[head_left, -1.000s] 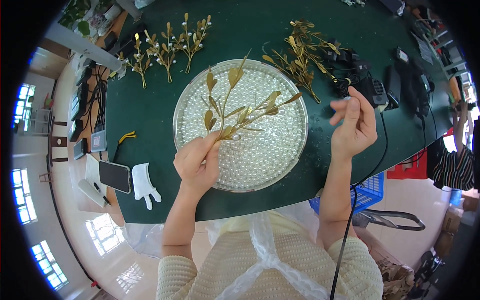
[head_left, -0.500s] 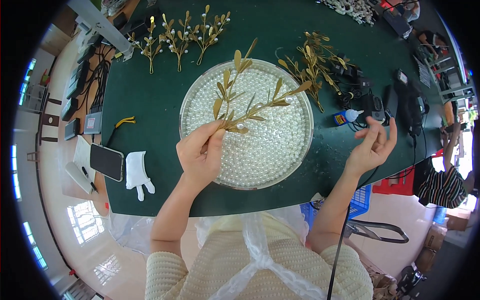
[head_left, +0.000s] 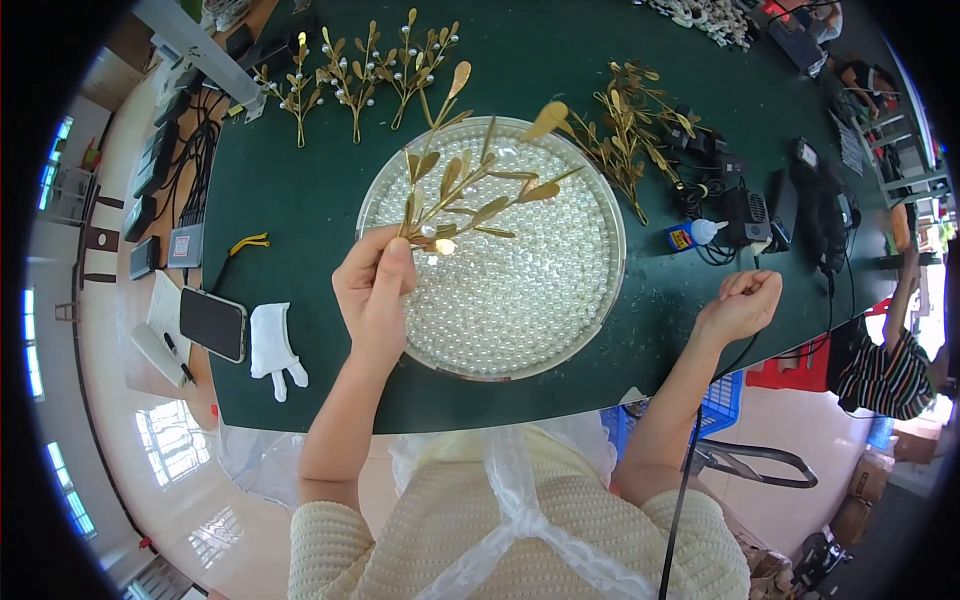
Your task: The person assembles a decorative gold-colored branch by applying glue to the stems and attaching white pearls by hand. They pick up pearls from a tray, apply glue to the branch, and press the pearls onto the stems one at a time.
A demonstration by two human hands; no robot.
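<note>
Nearest, a person in a cream knitted top with a clear plastic apron tie sits at the dark green table [head_left: 300, 250]. Left hand [head_left: 375, 290]: thumb and fingers pinched on the stem base of a gold metal leaf sprig [head_left: 470, 190], held low over the near-left part of the tray, its leaves fanning far and right; one white pearl sits on the sprig just beyond the fingertips. Right hand [head_left: 742, 305]: fingers curled together into a loose fist, holding nothing that can be made out, resting on the table to the right of the tray, apart from its rim. Centre: round shallow clear tray [head_left: 610, 290] filled with white pearl beads [head_left: 520, 290]. Near left: white fabric glove [head_left: 275, 350] lying flat, black smartphone [head_left: 212, 324] beside it, small yellow-handled tool [head_left: 245, 243] just beyond. Right, past the tray: small glue bottle with blue label [head_left: 692, 235], next to black devices with cables [head_left: 760, 210]. Far right of tray: loose pile of bare gold leaf sprigs [head_left: 625, 130]. Far left: row of gold sprigs fitted with pearls [head_left: 355, 75]. Far right edge: another person in a striped shirt [head_left: 885, 365].
</note>
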